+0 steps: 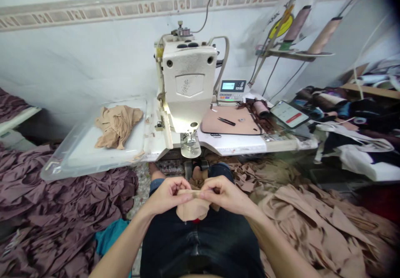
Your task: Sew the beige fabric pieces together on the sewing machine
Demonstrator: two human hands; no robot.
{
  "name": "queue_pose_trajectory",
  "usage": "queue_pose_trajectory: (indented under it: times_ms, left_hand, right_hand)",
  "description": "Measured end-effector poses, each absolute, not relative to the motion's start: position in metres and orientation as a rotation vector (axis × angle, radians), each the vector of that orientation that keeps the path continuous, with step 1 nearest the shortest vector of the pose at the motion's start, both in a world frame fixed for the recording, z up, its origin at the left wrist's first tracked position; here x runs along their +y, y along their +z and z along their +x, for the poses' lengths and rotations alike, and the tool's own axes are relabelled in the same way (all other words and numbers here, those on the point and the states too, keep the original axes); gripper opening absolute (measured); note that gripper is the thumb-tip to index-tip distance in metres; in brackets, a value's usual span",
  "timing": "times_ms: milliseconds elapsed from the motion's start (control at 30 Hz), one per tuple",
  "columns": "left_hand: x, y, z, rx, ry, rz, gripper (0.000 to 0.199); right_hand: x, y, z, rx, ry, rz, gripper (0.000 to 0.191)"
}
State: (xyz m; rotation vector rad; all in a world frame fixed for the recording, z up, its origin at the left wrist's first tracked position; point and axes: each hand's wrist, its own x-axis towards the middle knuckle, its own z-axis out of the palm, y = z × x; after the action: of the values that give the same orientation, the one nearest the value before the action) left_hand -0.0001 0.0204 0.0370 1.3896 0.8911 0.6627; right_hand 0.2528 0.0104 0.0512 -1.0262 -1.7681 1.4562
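Note:
Above my lap, my left hand (172, 194) and my right hand (221, 192) pinch the upper edge of a small beige fabric piece (193, 209) between thumbs and fingers. The two thumbs lie close together along that edge, and the cloth hangs down below them. Just beyond my hands stands a white sewing machine (189, 78), its lit needle area and metal plate (190, 145) facing me. The fabric is apart from the machine. Its exact shape is partly hidden by my fingers.
A crumpled tan cloth (117, 126) lies on a clear plastic lid (78, 155) at left. Thread snips (226, 121) rest on a pink pad (209, 122), near a phone (290, 114). Mauve fabric (62, 203) heaps at left, beige fabric (312, 224) at right. Thread cones (326, 34) stand above.

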Motion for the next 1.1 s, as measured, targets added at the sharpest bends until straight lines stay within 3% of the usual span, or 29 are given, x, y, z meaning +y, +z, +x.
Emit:
queue_pose_trajectory:
  times_ms: [200, 467, 700, 933, 1100]
  left_hand:
    - [0.025, 0.042, -0.010, 0.981, 0.880, 1.466, 0.033]
    - [0.032, 0.059, -0.013, 1.032, 0.971, 1.965, 0.022]
    - [0.050, 0.069, 0.002, 1.069, 1.077, 1.706, 0.026]
    - [0.072, 0.077, 0.014, 1.243, 1.142, 1.461, 0.039]
    - [0.081, 0.087, 0.025, 1.229, 1.242, 1.362, 0.038]
  right_hand:
    - [0.008, 0.060, 0.252, -1.885, 0.875, -1.082, 0.038]
    - [0.010, 0.080, 0.245, -1.907, 0.520, -1.024, 0.030]
    - [0.034, 0.081, 0.239, -1.707, 0.591, -1.084, 0.033]
    - [0.064, 0.072, 0.238, -1.455, 0.876, -1.144, 0.042]
    - [0.077, 0.067, 0.238, -1.384, 0.859, -1.167, 0.046]
